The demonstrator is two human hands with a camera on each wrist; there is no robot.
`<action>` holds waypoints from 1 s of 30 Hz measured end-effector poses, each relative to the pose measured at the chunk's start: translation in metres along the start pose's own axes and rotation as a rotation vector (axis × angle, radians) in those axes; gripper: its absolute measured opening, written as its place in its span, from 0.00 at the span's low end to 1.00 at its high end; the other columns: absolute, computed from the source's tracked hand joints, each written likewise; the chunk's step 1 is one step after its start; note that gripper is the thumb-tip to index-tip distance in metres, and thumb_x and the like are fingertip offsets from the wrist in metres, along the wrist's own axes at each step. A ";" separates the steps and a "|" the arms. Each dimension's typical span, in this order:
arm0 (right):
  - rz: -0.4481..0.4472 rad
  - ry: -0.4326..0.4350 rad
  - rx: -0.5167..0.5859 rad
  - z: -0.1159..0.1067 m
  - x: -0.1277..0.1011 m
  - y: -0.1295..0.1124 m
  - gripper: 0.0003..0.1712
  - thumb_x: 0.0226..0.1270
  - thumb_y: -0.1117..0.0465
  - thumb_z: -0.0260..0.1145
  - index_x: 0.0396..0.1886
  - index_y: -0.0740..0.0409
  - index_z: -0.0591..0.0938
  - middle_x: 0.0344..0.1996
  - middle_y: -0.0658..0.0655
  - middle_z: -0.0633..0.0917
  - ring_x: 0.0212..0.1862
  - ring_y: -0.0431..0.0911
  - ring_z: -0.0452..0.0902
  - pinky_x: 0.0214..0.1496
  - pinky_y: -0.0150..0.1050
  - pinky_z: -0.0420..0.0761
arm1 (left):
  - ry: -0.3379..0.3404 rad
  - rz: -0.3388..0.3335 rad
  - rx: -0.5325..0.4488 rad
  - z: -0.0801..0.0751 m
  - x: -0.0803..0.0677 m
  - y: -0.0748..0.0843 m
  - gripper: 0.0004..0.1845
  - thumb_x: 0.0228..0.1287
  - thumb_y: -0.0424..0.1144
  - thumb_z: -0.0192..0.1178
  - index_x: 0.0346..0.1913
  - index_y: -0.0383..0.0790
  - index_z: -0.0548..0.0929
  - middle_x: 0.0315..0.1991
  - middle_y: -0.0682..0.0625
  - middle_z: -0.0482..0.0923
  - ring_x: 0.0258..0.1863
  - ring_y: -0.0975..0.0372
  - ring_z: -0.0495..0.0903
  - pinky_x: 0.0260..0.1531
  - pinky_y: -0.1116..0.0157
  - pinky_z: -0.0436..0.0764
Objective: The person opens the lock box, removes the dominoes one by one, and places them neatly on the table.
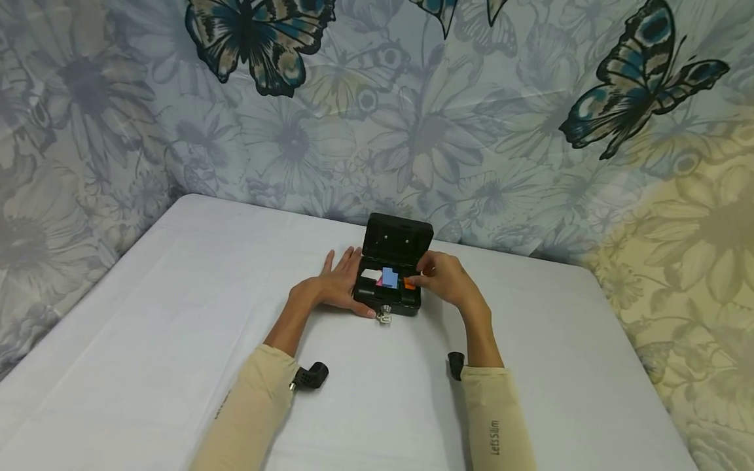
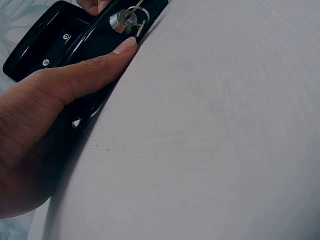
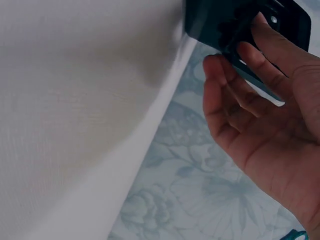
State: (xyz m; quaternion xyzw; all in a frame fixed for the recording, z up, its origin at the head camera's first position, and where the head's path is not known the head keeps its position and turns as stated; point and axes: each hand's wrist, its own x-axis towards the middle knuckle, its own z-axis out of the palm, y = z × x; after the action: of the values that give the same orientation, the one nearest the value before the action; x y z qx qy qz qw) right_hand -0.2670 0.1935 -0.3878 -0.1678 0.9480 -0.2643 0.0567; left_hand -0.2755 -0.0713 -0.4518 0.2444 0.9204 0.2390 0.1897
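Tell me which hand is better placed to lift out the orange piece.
Right, probably. The right hand is at the orange piece inside the open black box; the left hand lies flat against its left side.

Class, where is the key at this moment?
Head view: the key sits in the lock at the front of the open black box, mid-table, beside the left hand's thumb.

The little box (image 1: 389, 275) looks like glossy black painted metal, smooth enough to catch reflections. The lock (image 2: 120, 20) and key (image 2: 137, 17) on its front are shiny bare metal, silvery. Inside are flat matt pieces (image 1: 389, 278) in blue, white, red and orange, could be paper or plastic, can't tell. The table cover (image 1: 177, 314) is matt white cloth with a fine weave. The sleeves (image 1: 501, 425) are soft beige fabric.
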 end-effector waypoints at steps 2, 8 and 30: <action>0.014 -0.012 -0.014 0.002 0.001 -0.001 0.15 0.68 0.60 0.75 0.44 0.67 0.83 0.40 0.64 0.86 0.42 0.53 0.81 0.41 0.42 0.82 | 0.000 0.007 -0.004 -0.001 -0.002 0.001 0.79 0.50 0.74 0.69 0.84 0.34 0.29 0.87 0.41 0.24 0.87 0.49 0.25 0.81 0.42 0.20; 0.033 -0.048 -0.026 0.003 0.002 -0.001 0.20 0.66 0.59 0.77 0.50 0.66 0.81 0.40 0.64 0.85 0.36 0.50 0.79 0.36 0.38 0.78 | -0.006 -0.001 0.002 -0.001 -0.001 0.002 0.77 0.52 0.71 0.70 0.84 0.34 0.28 0.87 0.42 0.23 0.87 0.50 0.24 0.81 0.43 0.18; -0.052 0.061 0.126 -0.003 -0.005 0.001 0.08 0.70 0.70 0.70 0.46 0.68 0.83 0.46 0.68 0.88 0.46 0.61 0.88 0.49 0.52 0.88 | 0.016 0.009 0.035 0.007 0.009 -0.009 0.76 0.52 0.70 0.70 0.84 0.38 0.28 0.87 0.45 0.22 0.87 0.52 0.22 0.81 0.42 0.19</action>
State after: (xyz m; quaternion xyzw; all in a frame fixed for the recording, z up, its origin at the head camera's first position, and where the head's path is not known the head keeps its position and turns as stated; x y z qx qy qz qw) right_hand -0.2634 0.1974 -0.3853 -0.1806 0.9260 -0.3300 0.0315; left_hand -0.2827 -0.0706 -0.4646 0.2499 0.9248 0.2256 0.1771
